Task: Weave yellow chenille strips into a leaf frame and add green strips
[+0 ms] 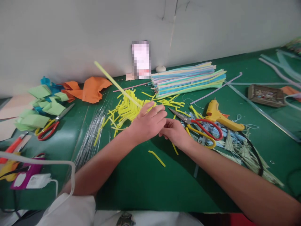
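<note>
With the left hand [148,122], I hold the long yellow stem [113,82] in a closed grip, angled above the short yellow pieces [128,108], presumably for clearance. The right hand [176,132] is pinched narrow; its contents I cannot tell. Scissors [187,120] lie nearby on the surface [141,188], seemingly for reach.

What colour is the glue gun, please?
The glue gun is mostly yellow, best seen in the head view.

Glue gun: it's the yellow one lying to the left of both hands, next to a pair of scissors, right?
Not quite: the side is wrong. The head view shows the yellow glue gun to the right of both the left hand and the right hand, next to a pair of scissors.
</note>
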Demonstrator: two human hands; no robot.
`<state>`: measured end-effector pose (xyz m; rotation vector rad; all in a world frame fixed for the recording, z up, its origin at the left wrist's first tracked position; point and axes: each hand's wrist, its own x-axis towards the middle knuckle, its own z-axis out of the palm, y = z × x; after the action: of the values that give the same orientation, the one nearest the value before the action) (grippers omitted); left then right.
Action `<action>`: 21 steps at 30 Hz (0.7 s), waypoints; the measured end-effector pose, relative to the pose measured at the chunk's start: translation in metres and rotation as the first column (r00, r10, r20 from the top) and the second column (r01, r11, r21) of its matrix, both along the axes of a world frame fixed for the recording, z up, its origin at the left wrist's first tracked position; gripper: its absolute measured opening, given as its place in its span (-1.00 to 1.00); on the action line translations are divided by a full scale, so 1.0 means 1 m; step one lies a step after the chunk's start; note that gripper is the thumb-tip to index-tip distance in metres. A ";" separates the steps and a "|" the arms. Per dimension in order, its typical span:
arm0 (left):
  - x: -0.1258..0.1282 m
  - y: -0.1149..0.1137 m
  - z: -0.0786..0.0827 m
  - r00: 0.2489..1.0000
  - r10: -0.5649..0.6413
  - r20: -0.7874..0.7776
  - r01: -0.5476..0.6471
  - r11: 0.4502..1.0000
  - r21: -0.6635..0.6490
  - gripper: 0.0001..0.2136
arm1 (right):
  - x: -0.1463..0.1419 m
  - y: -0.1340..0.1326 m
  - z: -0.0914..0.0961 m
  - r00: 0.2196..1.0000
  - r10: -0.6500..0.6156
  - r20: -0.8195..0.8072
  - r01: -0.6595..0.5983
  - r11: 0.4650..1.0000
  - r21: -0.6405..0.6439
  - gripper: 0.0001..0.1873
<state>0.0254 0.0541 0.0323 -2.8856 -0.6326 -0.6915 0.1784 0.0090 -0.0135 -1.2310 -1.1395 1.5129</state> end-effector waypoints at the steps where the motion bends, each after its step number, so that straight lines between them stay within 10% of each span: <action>1: 0.001 0.001 -0.002 1.000 -0.003 -0.006 0.003 1.000 -0.006 -0.77 | 0.000 0.000 0.000 1.000 0.008 -0.008 -0.008 1.000 0.003 -0.94; 8: 0.001 -0.007 0.006 0.965 0.049 0.258 -0.084 0.989 0.126 -0.77 | 0.001 0.003 -0.001 0.972 -0.109 -0.206 0.109 0.994 -0.011 -0.86; 11: -0.002 -0.019 0.007 0.903 -0.136 0.407 0.033 0.968 0.250 -0.80 | 0.004 0.004 0.002 0.921 -0.215 -0.325 0.204 0.977 -0.067 -0.80; 13: -0.001 -0.026 0.000 0.886 -0.162 0.434 0.129 0.986 0.106 -0.94 | 0.005 0.005 0.006 0.893 -0.260 -0.368 0.233 0.965 -0.117 -0.79; 15: 0.003 -0.028 -0.011 0.885 0.064 0.462 0.047 0.973 -0.225 -0.81 | 0.007 0.006 0.008 0.866 -0.297 -0.402 0.255 0.954 -0.155 -0.81; 18: 0.010 -0.023 -0.026 0.802 0.470 0.369 -0.074 0.691 -0.719 -0.72 | 0.007 0.007 0.009 0.837 -0.332 -0.435 0.277 0.943 -0.186 -0.79; 21: 0.015 -0.012 -0.032 0.664 0.684 0.302 0.021 0.387 -0.922 -0.74 | 0.006 0.007 0.008 0.843 -0.319 -0.433 0.267 0.947 -0.179 -0.75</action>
<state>0.0403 0.0424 0.0006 -2.8853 -2.3189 -1.7805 0.1849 0.0159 -0.0056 -0.9889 -0.5316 1.5328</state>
